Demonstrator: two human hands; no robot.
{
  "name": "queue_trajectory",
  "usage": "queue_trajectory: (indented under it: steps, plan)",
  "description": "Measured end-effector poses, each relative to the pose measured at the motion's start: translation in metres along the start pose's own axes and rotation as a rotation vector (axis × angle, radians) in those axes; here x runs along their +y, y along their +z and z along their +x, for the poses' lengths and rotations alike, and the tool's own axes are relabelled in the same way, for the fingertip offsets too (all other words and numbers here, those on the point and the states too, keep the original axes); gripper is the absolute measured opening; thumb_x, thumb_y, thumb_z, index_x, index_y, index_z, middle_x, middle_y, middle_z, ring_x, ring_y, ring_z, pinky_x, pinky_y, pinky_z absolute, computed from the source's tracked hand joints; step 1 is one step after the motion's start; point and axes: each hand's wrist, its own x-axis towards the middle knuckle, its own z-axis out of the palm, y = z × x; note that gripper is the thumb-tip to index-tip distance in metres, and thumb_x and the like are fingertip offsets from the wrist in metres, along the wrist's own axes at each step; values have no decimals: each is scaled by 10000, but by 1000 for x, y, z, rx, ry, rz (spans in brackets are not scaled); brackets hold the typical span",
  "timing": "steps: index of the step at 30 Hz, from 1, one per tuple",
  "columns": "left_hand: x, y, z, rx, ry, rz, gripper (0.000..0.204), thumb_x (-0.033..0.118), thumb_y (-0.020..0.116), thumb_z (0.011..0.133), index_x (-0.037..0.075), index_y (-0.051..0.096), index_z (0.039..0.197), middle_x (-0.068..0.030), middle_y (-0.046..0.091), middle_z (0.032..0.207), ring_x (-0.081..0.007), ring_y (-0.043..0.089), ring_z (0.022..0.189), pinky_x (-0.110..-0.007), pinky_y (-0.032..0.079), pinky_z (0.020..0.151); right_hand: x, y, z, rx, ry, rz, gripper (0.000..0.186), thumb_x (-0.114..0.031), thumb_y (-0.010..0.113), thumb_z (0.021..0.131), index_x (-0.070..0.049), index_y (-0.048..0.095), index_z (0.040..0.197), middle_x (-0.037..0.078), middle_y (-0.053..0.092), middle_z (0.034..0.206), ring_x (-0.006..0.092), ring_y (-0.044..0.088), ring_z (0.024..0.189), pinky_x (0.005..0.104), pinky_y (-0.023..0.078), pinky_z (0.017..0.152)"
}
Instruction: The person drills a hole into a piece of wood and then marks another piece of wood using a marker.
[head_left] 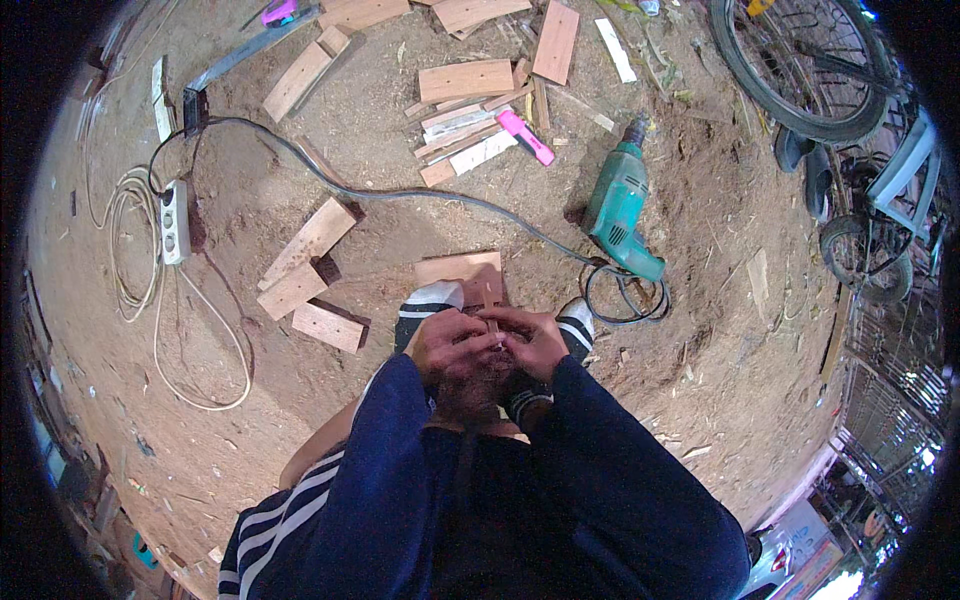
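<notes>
My left hand [450,342] and my right hand [535,342] meet in front of me, between my feet. The fingers of both are bent and pinched together at one spot. Between the fingertips is something small and thin, mostly covered, and I cannot make out its kind. Just beyond the hands, a flat wooden board [455,268] lies on the ground between my striped socks. To the right of it, a green power drill [620,205] rests on its side, its bit pointing away from me.
A black cord [400,194] runs from the drill leftward to a white power strip [174,222] beside a coiled cable [128,240]. Wooden blocks [308,250] lie at left, more pieces [465,80] and a pink marker [525,137] beyond. A bicycle wheel [735,70] stands far right.
</notes>
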Motion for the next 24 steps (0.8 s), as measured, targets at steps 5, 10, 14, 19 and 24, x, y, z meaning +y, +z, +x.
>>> queue_trajectory:
  steps: [5,10,14,19,24]
  plan:
    - [-2,-6,5,-56,141,62,564,178,801,713,116,730,1268,-56,702,1046,-220,665,793,-355,526,681,-7,0,-1,19,-61,-178,448,14,709,815,-80,722,1253,169,760,1103,302,744,997,381,581,892]
    - [-3,-1,9,-29,165,121,558,192,807,711,118,734,1259,-43,700,1053,-196,646,763,-338,513,657,19,-4,2,107,-212,-435,502,-17,732,781,-102,698,1275,185,688,1211,334,685,1115,389,562,880]
    - [-1,-2,11,-29,156,102,531,179,804,729,131,736,1253,-36,696,1046,-192,649,765,-333,512,660,28,-1,3,175,-332,-524,507,-24,721,781,-96,683,1281,215,596,1344,377,592,1267,395,539,958]
    - [1,2,5,46,-50,217,418,209,877,765,171,745,1161,-33,683,967,-252,665,829,-391,526,711,39,15,10,200,-499,-417,470,-33,683,827,-47,653,1296,224,605,1346,384,614,1249,419,530,1026]
    - [-22,-12,1,21,-220,275,363,186,899,739,143,743,1063,-65,677,1021,-292,676,886,-432,543,739,42,9,15,235,-535,-499,509,-54,652,858,-21,588,1363,224,596,1390,385,630,1239,436,535,1033]
